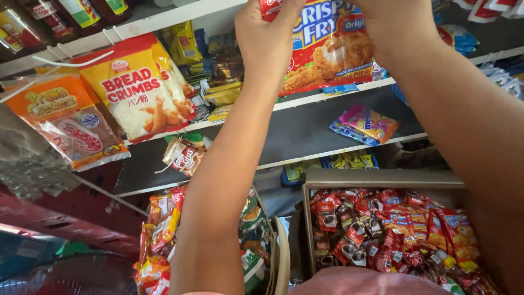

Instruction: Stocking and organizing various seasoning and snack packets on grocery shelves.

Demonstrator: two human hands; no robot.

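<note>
Breading-mix packet [327, 43], red with a picture of fried chicken, hangs high at the top of the view, in front of the upper white shelf rail [164, 22]. Both raised hands grip its upper edge: the left hand [267, 38] is closed on its top left corner, and the right hand [396, 22] pinches the top right, though the frame cuts off the fingertips, so the exact hold there is probably a pinch rather than a full fist.

To the left, an orange and yellow breadcrumb bag [136, 87] hangs on a white wire hook [71, 61], with an orange cracker bag [68, 123] lower beside it. Small yellow and dark sachets [218, 93] crowd the shelf behind the left forearm, which hides part of them. A pink and yellow snack packet [364, 124] lies alone on the grey shelf [295, 136] between the two arms. A small red and white sachet [185, 154] dangles below the breadcrumb bag.

Lower down, an open cardboard box [382, 178] is full of small red sachets [382, 229]; the right arm covers its right side. Strips of orange and red packets [161, 235] hang at lower left.
</note>
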